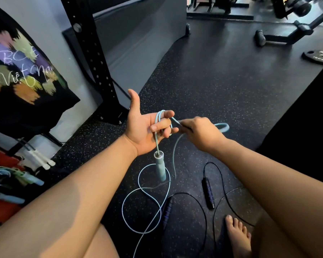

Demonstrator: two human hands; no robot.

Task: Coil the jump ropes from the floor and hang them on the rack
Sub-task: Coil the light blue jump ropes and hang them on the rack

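A light blue jump rope [145, 192] lies in loose loops on the dark speckled floor, and part of it is up in my hands. My left hand [144, 127] is palm up with the thumb raised. Loops of the blue cord are wound around its fingers, which curl over them. One blue handle [160, 166] dangles below this hand. My right hand [198, 131] pinches the cord just right of the left fingers, and a blurred blue loop sticks out beyond it. A black jump rope [208, 194] with dark handles lies on the floor below.
A black perforated rack upright [93, 58] is bolted to the floor at the left. Other ropes with white and blue handles [17, 175] hang or lie at the lower left. A weight plate [318, 57] and a bench base lie far right. My bare foot [238, 237] rests near the black rope.
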